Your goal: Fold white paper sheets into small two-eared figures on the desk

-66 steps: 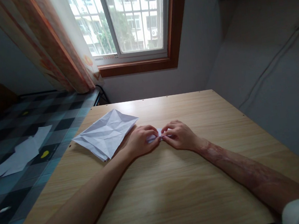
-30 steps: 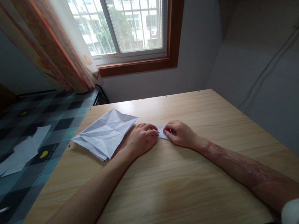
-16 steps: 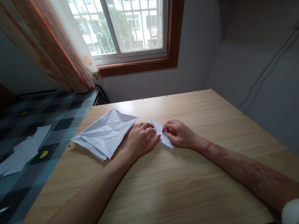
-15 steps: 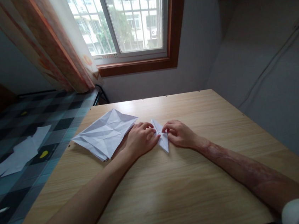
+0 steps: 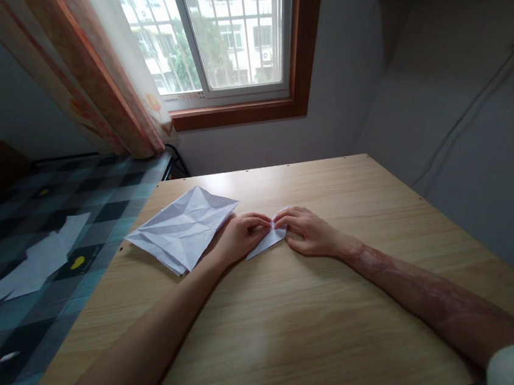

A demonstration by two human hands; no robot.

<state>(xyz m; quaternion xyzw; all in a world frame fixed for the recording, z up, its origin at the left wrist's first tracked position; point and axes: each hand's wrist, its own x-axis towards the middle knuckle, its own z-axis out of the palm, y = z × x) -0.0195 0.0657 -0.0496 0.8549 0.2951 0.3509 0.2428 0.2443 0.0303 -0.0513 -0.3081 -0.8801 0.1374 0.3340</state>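
The left hand (image 5: 254, 232) has thumb and fingertips closed on a small folded paper (image 5: 265, 244), and the right hand (image 5: 281, 226) pinches it too, the two grips nearly meeting over its middle. The folded paper lies on the worktop (image 5: 299, 329), to the right of the creased paper stack (image 5: 182, 228) and apart from it. If the fingertips press unevenly or one grip slips, the layers could shift, I judge, and a crease set crooked; the left arm, close beside the stack, might also nudge its sheets. The folded paper's long axis runs aslant, a sharp tip pointing toward the wearer and leftward; its far end is mostly covered by the right hand. Left of the stack, loose paper pieces (image 5: 46, 257) lie on a checked bed (image 5: 86, 186).
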